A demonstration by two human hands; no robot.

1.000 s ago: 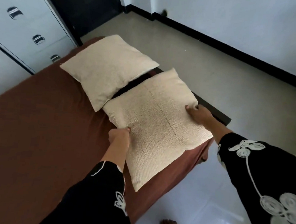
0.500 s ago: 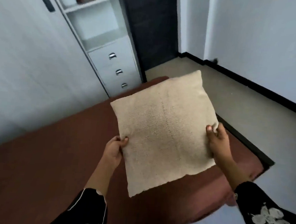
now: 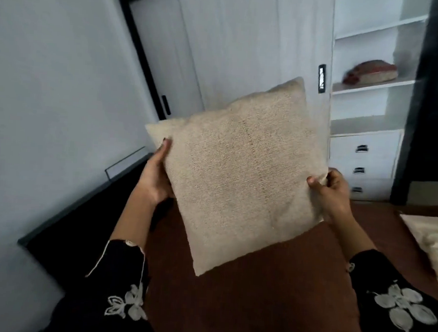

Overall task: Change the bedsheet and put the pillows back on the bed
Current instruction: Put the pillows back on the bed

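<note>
Grey wall [image 3: 51, 78] far left, dark bed frame [image 3: 82, 208] running along it. Left arm in black sleeve [image 3: 108, 282] with white flower stitching reaches up and forward; left hand [image 3: 155, 177] grips the left edge of the beige pillow [image 3: 240, 172] - thumb up along the front face, fingers behind and out of sight. Pillow is held in the air over the brown bedsheet [image 3: 269, 297], tilted, one corner pointing down, not touching the sheet. Right hand [image 3: 331, 195] pinches the pillow's right corner - thumb on the front, fingers curled round the fabric; forearm angles down to the right. Behind: white shelf unit [image 3: 365, 105] with drawers, a reddish cushion [image 3: 369, 72] on one shelf. Second pillow [image 3: 433, 245] lies on the sheet at the right edge, apart from the held one.
</note>
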